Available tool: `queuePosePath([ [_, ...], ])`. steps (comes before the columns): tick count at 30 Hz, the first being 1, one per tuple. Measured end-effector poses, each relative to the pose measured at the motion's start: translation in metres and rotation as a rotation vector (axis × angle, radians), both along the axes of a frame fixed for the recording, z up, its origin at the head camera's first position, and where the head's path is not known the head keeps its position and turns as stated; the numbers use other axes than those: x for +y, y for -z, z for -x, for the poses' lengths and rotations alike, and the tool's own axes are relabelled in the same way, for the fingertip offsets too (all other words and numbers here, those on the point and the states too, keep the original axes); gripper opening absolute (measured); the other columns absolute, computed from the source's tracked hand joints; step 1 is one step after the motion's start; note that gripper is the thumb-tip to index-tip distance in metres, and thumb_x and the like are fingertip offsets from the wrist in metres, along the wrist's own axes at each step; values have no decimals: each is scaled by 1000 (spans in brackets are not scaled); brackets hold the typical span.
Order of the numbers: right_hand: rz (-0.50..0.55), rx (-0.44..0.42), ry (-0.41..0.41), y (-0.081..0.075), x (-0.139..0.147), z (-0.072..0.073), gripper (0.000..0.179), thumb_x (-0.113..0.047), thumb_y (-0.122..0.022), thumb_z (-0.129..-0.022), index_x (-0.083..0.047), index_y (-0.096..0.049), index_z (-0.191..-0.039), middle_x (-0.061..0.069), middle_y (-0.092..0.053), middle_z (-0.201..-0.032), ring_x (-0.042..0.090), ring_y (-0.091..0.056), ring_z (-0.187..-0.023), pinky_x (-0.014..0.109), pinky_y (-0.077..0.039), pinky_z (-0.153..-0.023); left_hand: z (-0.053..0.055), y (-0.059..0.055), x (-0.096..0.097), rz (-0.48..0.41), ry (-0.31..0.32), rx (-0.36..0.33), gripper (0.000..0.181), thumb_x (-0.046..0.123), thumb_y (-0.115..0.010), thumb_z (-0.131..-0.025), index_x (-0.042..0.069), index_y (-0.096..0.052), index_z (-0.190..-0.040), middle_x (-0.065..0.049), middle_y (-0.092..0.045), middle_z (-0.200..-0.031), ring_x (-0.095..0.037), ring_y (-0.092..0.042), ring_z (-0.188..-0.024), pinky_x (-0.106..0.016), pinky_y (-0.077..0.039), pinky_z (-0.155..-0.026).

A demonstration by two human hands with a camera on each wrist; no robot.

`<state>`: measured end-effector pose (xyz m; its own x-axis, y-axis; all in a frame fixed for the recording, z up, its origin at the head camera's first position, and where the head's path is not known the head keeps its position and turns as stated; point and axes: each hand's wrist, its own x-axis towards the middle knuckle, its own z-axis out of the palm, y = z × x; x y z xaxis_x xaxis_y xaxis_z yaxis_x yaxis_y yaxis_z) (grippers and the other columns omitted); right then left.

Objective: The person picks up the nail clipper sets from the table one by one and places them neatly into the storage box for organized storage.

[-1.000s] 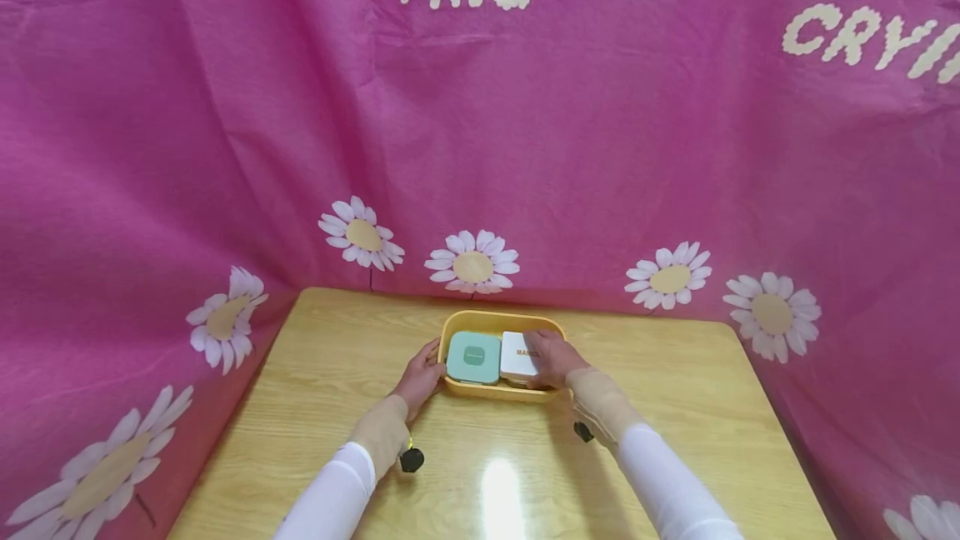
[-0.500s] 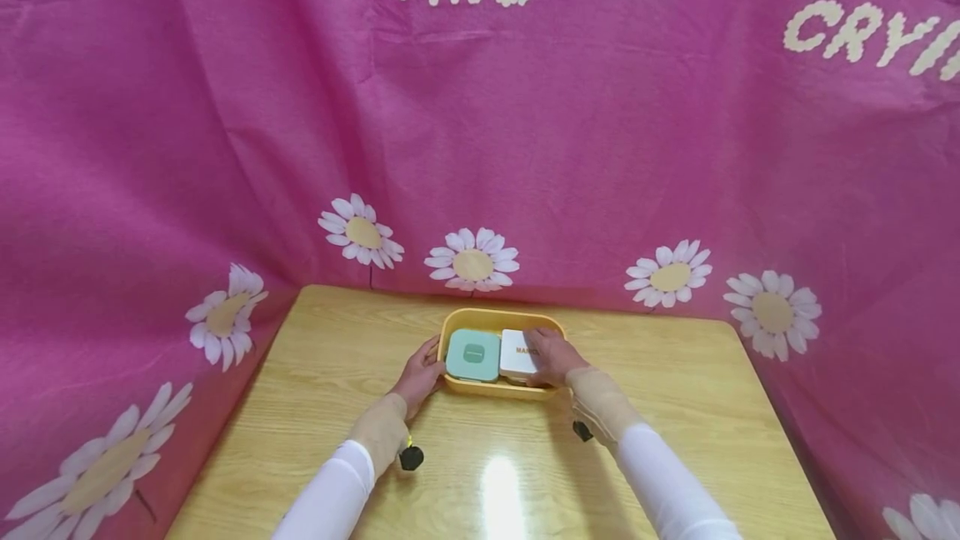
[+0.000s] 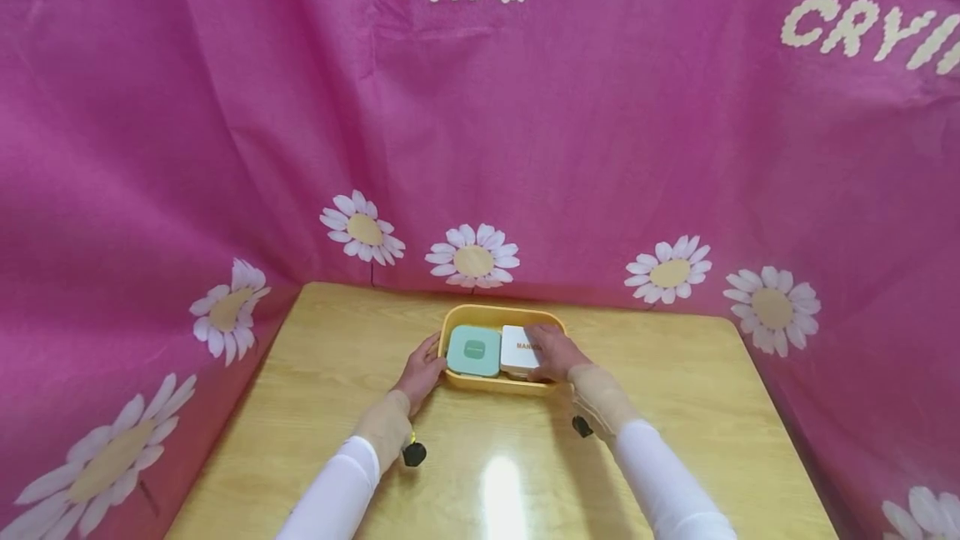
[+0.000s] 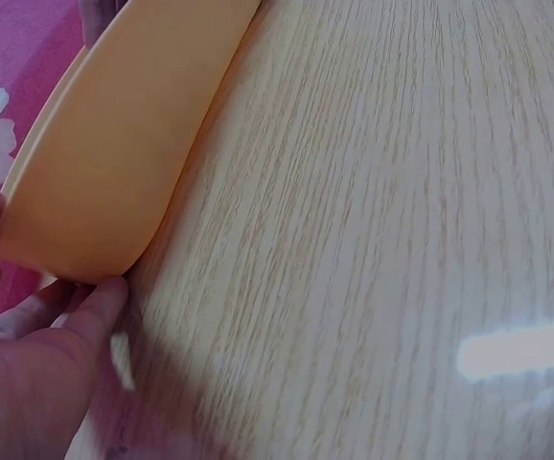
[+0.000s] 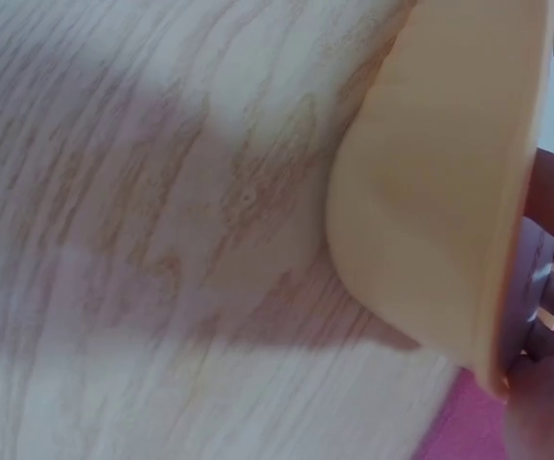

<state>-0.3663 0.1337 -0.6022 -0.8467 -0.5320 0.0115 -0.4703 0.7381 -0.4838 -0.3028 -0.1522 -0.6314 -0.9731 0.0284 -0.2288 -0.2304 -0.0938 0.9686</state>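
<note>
A yellow plastic bin stands on the table in the head view. Inside it, at the left, lies a mint-green square box; beside it at the right is a white box with gold lettering. My left hand holds the bin's left end, thumb near the rim and fingers against the outer wall in the left wrist view. My right hand reaches over the right end and grips the white box, covering its right part. In the right wrist view its fingers are inside the rim, partly hidden by the wall.
The light wood table reaches back to a pink cloth printed with daisies and letters, which also hangs at both sides. A bright light reflection lies on the tabletop in front of the bin.
The whole head view has shifted slightly upward. Both hands keep their places at the bin and the white box, and the boxes lie as before.
</note>
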Motion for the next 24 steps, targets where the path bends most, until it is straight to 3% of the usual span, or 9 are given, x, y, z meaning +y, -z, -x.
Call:
queuePosePath([
  [7,57,2,1,6,4,1,95,-6,-94,-69,10,-47,-150,31,-51,-150,48,-43,-142,57,-32,-121,0,0,3,-8,-11,10,72,-3,-47,-95,4,-29,-165,-31,-36,-162,-41,-43,-147,-44,-51,-106],
  [17,82,-11,10,9,0,-5,92,-3,-93,-69,9,-49,-148,29,-54,-146,48,-44,-141,58,-32,-121,-5,7,2,71,-22,18,68,-1,-50,-94,-3,-35,-161,-33,-47,-154,-38,-49,-142,-26,-52,-90],
  [24,68,0,31,5,0,-5,93,-2,-93,-70,10,-48,-150,29,-53,-148,48,-43,-142,58,-31,-121,0,6,2,62,-15,35,67,-1,-50,-95,-3,-35,-161,-32,-46,-156,-39,-48,-143,-29,-53,-93],
])
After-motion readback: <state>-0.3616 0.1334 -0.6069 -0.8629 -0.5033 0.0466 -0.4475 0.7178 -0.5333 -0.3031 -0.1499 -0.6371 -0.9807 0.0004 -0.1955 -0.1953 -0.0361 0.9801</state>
